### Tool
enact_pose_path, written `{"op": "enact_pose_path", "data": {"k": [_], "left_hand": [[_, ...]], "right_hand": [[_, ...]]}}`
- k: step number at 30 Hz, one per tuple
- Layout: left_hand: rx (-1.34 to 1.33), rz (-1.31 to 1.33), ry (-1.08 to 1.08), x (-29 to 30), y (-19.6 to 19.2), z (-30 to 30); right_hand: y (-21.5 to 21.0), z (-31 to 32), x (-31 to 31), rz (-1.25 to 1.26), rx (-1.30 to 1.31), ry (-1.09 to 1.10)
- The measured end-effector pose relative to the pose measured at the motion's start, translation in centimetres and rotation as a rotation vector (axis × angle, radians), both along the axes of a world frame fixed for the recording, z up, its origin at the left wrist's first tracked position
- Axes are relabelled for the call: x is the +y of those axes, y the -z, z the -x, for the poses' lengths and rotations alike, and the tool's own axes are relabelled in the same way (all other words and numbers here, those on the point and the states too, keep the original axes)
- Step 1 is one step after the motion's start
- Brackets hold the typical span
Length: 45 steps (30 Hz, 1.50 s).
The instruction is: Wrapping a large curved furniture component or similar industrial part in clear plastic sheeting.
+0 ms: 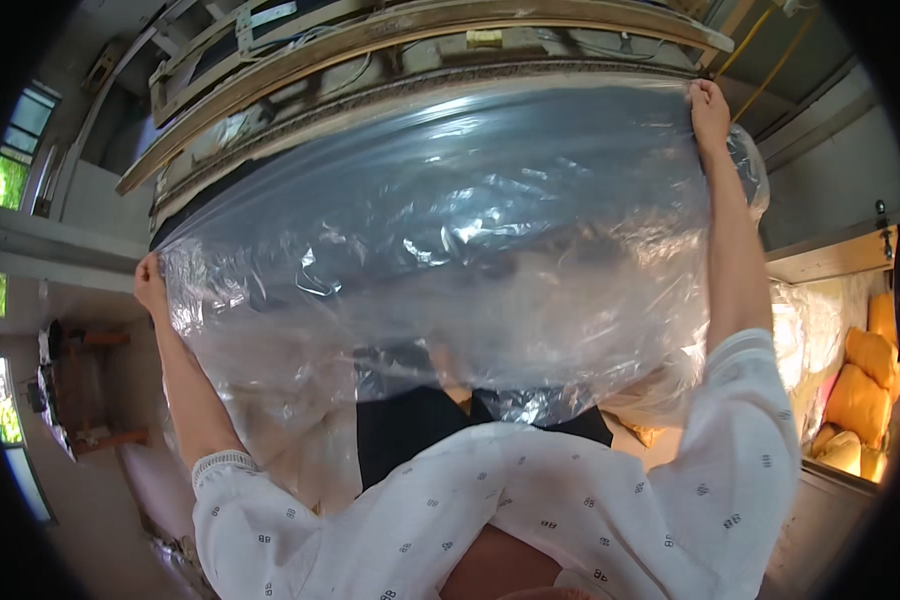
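Note:
A wide sheet of clear plastic film (450,230) is stretched between my two hands, glossy and creased. My left hand (150,285) pinches its left corner, low at the left side. Higher up at the far right, my right hand (708,110) grips the other corner, with that arm stretched out. Dark material shows through the upper part of the film. Toward my body the film hangs in loose folds over my black trousers (410,430).
Beyond the film runs a long wooden beam (420,60) on a frame. Yellow cords (755,45) hang at the far right. Orange-yellow bundles (858,400) lie lower right beside more clear plastic (810,330). Windows (15,160) line the left wall.

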<state>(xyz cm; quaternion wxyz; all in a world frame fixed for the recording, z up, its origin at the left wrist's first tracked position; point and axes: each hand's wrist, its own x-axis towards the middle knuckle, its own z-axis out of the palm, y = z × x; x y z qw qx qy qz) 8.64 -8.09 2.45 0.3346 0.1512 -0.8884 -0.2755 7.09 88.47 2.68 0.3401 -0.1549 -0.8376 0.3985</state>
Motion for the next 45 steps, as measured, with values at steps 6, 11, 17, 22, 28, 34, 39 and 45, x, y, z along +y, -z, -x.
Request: {"op": "enact_pose_path", "data": {"k": [6, 11, 17, 22, 28, 34, 39, 45], "left_hand": [[0.081, -0.277, 0.103, 0.4, 0.1, 6.9], [0.012, -0.31, 0.113, 2.9, -0.9, 9.6], [0.023, -0.218, 0.098, 1.0, -0.4, 11.8], [-0.058, -0.081, -0.15, -0.6, 0.1, 12.1], [0.021, -0.171, -0.075, -4.4, -0.2, 10.5], [0.163, -0.692, 0.253, -1.9, 1.7, 12.7], [-0.247, -0.122, 0.307, 2.8, -0.8, 10.8], [-0.181, -0.051, 0.152, -8.1, -12.0, 2.8]], "right_hand": [[-0.8, 0.9, -0.1, -0.014, 0.079, -0.079], [-0.9, 2.2, 0.1, -0.038, 0.013, -0.032], [-1.0, 2.7, 0.4, -0.191, 0.03, 0.133], [-0.3, 3.0, 1.8, -0.278, 0.053, 0.301], [-1.6, 3.2, 0.6, -0.063, 0.173, 0.209], [-1.8, 2.7, 2.3, -0.413, 0.153, 0.311], [-1.7, 1.2, 4.1, -0.454, -0.151, 0.136], [-7.8, -8.0, -5.4, -0.228, -0.42, -0.372]]}}
